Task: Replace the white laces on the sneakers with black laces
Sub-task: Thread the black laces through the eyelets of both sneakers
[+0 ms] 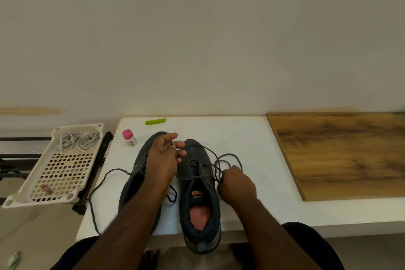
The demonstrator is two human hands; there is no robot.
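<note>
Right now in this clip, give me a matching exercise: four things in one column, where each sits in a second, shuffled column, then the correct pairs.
Things:
1. white laces
2. green clip
3. pink-capped bottle
4. right hand

Places:
A. far edge of the white table
B. in the cream tray left of the table
C. at the right side of the right sneaker, gripping the black lace
D. on the table beside the toe of the left sneaker

Pairs: 1-B, 2-A, 3-D, 4-C
</note>
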